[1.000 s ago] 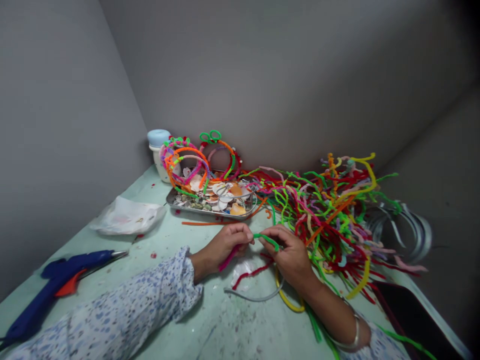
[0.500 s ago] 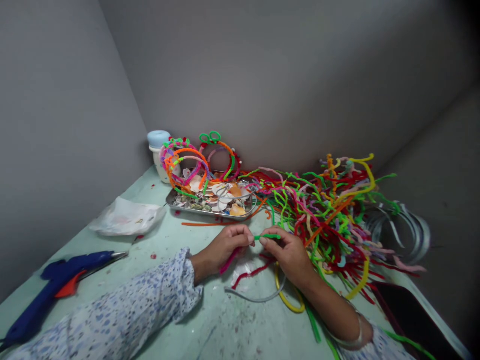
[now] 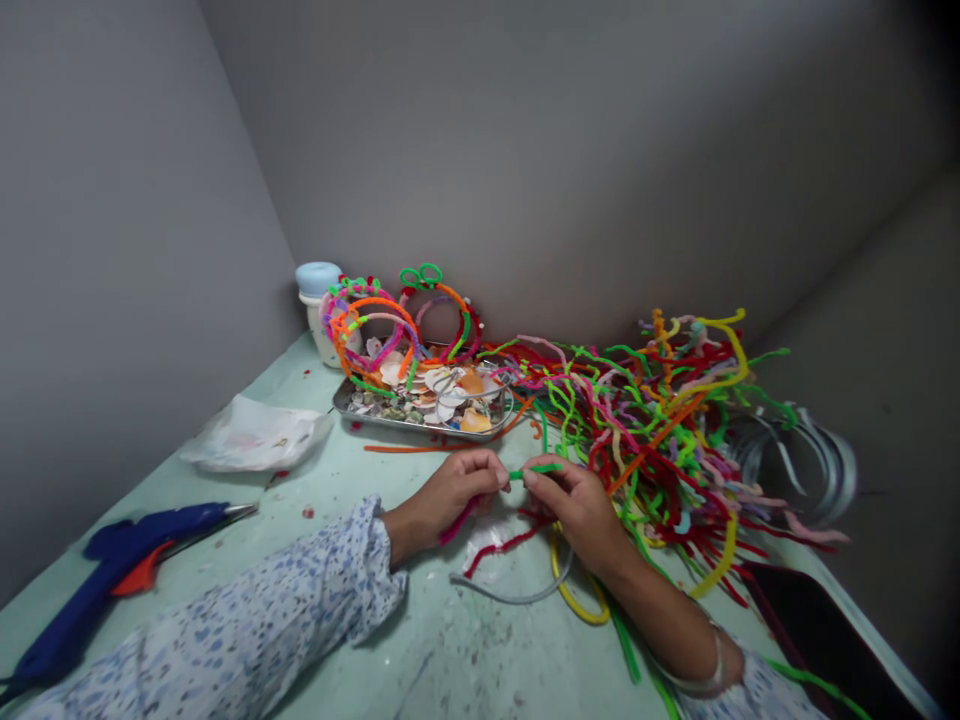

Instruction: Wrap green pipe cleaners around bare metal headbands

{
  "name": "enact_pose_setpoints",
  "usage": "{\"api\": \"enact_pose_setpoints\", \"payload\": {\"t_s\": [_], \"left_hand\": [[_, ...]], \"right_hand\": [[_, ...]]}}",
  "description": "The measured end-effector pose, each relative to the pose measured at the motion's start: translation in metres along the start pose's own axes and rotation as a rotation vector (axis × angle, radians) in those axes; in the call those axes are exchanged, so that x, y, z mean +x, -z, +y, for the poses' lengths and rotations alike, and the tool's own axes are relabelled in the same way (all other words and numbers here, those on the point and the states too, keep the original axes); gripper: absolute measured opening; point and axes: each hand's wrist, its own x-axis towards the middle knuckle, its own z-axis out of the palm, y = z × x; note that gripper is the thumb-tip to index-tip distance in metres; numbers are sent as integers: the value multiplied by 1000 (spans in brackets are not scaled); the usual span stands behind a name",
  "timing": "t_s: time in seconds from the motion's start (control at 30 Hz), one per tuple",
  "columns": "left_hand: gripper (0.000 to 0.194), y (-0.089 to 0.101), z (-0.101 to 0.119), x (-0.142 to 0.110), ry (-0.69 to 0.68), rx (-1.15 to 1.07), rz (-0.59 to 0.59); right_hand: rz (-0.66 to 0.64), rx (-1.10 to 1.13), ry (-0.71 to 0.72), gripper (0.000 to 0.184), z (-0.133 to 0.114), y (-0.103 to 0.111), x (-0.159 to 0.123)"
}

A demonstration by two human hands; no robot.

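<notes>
Between my two hands stretches a short green pipe cleaner (image 3: 516, 475). My left hand (image 3: 465, 492) pinches it at one end, and a magenta pipe cleaner (image 3: 459, 522) pokes out beneath the same palm. The fingers of my right hand (image 3: 568, 492) are closed on the green piece a little further along, its tip showing above the knuckles. Below the hands lie a dark red pipe cleaner (image 3: 501, 553) and a thin grey headband (image 3: 510, 600). A yellow pipe cleaner (image 3: 585, 608) curves beside my right wrist.
A metal tray (image 3: 409, 427) of shells stands at the back, with pipe-cleaner headbands (image 3: 375, 305) on it and a blue-lidded jar (image 3: 319, 310) behind. Tangled pipe cleaners (image 3: 645, 420), metal hoops (image 3: 836, 465) and a phone (image 3: 825, 630) occupy the right. Leftward are a plastic bag (image 3: 255, 435) and a blue glue gun (image 3: 127, 560).
My right hand has shifted slightly along the green pipe cleaner, and the tip beyond its fingers now lies at a slightly different angle. My left hand stays nearly still.
</notes>
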Motion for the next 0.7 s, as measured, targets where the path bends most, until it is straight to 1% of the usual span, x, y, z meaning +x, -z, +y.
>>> {"api": "enact_pose_setpoints", "payload": {"t_s": [0.17, 0.27, 0.37, 0.47, 0.53, 0.57, 0.63, 0.7], "left_hand": [[22, -1, 0, -1, 17, 37, 11], [22, -1, 1, -1, 13, 68, 7], [21, 0, 0, -1, 10, 88, 0], [20, 0, 0, -1, 3, 52, -1], [19, 1, 0, -1, -7, -7, -1], [18, 2, 0, 0, -12, -41, 0], [19, 3, 0, 0, -21, -107, 9], [20, 4, 0, 1, -25, -160, 17]], "right_hand": [[-59, 119, -62, 24, 10, 4, 3], [-75, 153, -91, 23, 14, 6, 5], [-90, 159, -111, 22, 13, 7, 5], [-87, 136, -109, 24, 9, 4, 3], [-44, 69, -53, 25, 7, 1, 2], [1, 22, -2, 25, 7, -1, 1], [131, -102, 146, 23, 8, -3, -1], [256, -274, 339, 18, 9, -4, -3]]}}
